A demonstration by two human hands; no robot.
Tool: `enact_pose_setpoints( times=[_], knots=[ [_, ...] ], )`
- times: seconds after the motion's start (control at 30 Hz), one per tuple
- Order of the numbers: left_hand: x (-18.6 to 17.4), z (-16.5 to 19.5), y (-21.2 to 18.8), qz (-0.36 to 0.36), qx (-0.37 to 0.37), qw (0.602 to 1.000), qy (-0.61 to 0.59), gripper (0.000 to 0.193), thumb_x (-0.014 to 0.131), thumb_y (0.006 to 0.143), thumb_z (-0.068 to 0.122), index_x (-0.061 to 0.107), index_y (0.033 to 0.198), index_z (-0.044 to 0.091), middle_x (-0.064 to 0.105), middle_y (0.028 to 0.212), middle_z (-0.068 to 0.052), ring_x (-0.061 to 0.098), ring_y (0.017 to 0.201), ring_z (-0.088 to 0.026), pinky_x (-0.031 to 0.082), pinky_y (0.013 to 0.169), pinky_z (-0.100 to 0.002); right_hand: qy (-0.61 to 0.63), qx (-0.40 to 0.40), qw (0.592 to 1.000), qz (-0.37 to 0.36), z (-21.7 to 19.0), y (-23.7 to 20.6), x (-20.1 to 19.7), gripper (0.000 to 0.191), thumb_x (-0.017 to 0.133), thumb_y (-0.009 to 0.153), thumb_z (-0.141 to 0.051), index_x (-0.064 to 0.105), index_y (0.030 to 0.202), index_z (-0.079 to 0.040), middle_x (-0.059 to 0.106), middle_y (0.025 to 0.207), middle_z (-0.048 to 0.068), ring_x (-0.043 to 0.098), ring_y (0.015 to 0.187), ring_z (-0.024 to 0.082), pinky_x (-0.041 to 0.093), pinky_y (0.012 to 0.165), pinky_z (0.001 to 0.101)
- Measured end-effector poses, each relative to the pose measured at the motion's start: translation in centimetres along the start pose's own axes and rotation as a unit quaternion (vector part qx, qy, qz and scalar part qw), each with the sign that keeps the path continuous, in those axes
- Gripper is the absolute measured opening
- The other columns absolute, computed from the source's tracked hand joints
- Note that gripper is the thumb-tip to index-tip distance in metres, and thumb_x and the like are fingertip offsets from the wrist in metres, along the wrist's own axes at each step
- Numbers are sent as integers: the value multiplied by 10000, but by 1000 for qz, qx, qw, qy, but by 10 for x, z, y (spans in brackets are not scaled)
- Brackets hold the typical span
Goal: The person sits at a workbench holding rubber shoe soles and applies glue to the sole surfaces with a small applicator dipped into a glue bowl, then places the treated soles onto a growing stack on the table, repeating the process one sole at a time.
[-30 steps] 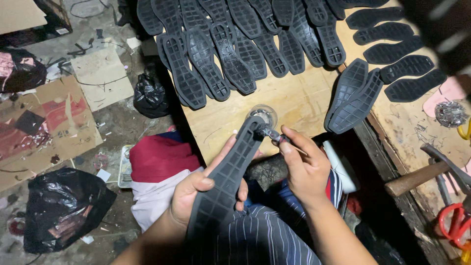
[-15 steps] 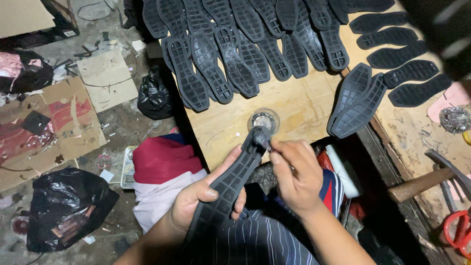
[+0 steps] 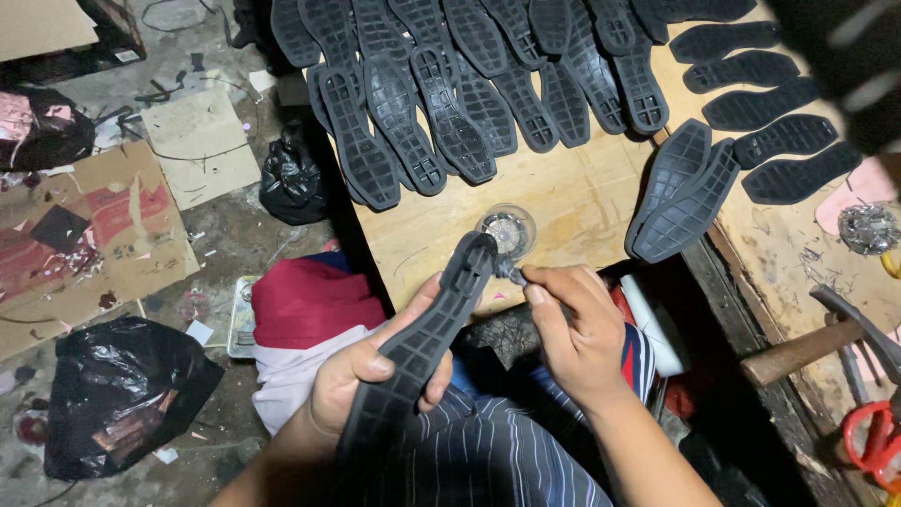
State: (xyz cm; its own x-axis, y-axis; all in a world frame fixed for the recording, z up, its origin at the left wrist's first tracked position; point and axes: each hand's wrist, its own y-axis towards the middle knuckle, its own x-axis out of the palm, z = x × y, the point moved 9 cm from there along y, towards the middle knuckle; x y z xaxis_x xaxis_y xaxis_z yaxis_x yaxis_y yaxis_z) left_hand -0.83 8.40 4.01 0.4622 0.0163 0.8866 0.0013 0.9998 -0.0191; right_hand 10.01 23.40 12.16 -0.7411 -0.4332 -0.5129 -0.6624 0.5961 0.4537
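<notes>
Black ribbed rubber, long and foot-shaped, fills the left hand (image 3: 371,390): its fingers wrap the shoe sole (image 3: 422,347) from beneath, thumb pressed across the gridded tread. The sole's rounded tip rises just in front of a small round metal tin (image 3: 507,228) on the pale wooden board (image 3: 582,202). The right hand (image 3: 577,329) pinches a small dark tool (image 3: 511,274) against that tip. Beyond the tin lie overlapping rows of matching soles (image 3: 450,113); a wooden-handled hammer (image 3: 807,347) lies to its right.

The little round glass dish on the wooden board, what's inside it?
The dish holds something shiny and silvery. The tip of the black sole in the left hand covers its near edge, so the rest is hidden. The right hand pinches something small beside it.
</notes>
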Motion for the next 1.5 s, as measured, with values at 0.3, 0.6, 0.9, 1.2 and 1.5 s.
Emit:
enact_pose_setpoints(
  times=[0.3,0.6,0.9,1.2,1.5],
  knots=[
    [24,11,4,-20,17,995,-100,1046,658,775,298,172,1675,82,399,1609,-182,577,797,-229,490,664,-323,41,-78,994,-59,-18,-10,7,201,667,903,-12,684,1097,36,675,945,129,642,886,258,508,842,340],
    [25,12,-2,-50,-22,993,-104,1060,670,798,307,164,1673,-13,373,1617,-218,541,695,-219,453,612,-319,19,-90,995,-36,-17,-2,0,186,673,915,-18,684,1095,26,678,964,129,642,892,254,506,832,341],
    [10,2,-4,-33,-45,995,-78,1033,638,790,312,155,1669,63,339,1636,-248,559,742,-229,470,634,-298,67,-43,997,-25,-9,-6,2,225,655,952,-4,674,1170,44,678,1028,137,652,906,220,520,814,294],
    [-7,1,-5,-46,-33,964,-259,981,574,846,369,137,1671,68,397,1387,-396,593,848,-324,553,695,-311,-90,-10,995,-41,79,32,21,179,708,962,-89,737,1132,-45,687,1015,97,623,936,278,495,844,353],
    [-9,15,-6,0,100,963,-250,953,578,795,227,166,1611,-44,274,1659,-214,166,1597,-305,125,1258,-648,-241,-59,964,-90,119,38,72,187,767,883,-242,792,1059,-186,675,1030,12,550,1018,294,358,889,477]
  ],
)
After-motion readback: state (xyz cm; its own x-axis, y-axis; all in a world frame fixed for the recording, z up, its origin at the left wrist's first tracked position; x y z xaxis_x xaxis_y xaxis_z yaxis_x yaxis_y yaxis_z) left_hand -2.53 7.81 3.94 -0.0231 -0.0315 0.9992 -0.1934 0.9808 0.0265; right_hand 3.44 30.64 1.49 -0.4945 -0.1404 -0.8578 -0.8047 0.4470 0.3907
